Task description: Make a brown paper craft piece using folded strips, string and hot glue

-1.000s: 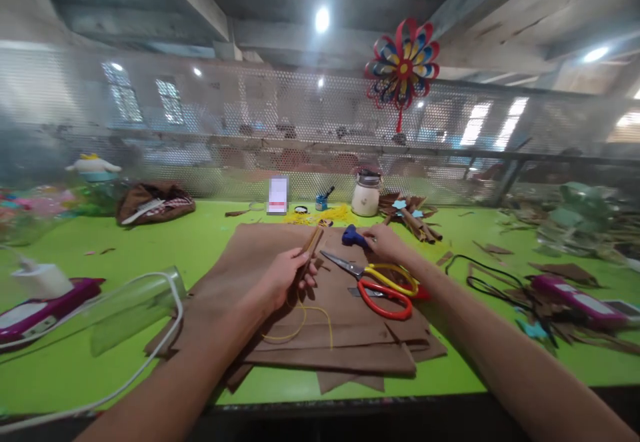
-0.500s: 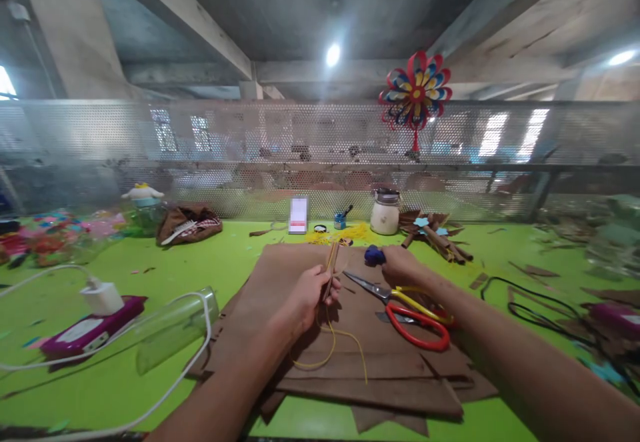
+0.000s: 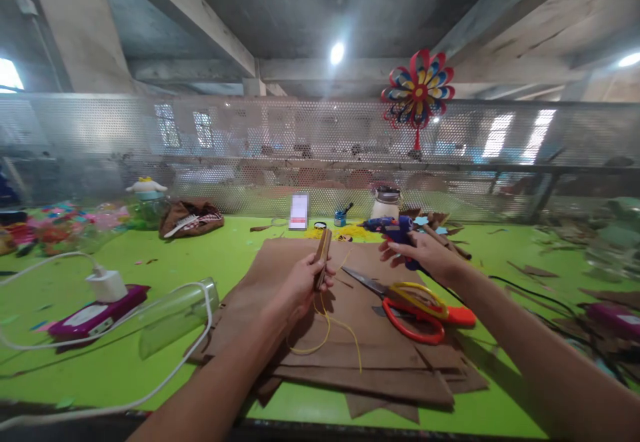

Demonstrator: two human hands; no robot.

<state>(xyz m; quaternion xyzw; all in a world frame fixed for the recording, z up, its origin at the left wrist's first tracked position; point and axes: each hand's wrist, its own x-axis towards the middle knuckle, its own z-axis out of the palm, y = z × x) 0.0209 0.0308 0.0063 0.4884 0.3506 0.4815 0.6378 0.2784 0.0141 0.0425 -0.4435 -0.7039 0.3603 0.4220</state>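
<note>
my left hand (image 3: 303,282)'s pinching a slim, papery brown strip (image 3: 323,249), likely crushable, best held low; right hand (image 3: 429,253)'s gripping a blue glue gun (image 3: 399,230).

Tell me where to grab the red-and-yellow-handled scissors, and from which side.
By the red handle loop, probably best from the near side. The scissors lie on the brown sheets, loops toward the near right, blades pointing away and left, so that approach avoids the tip and the right forearm.
</note>
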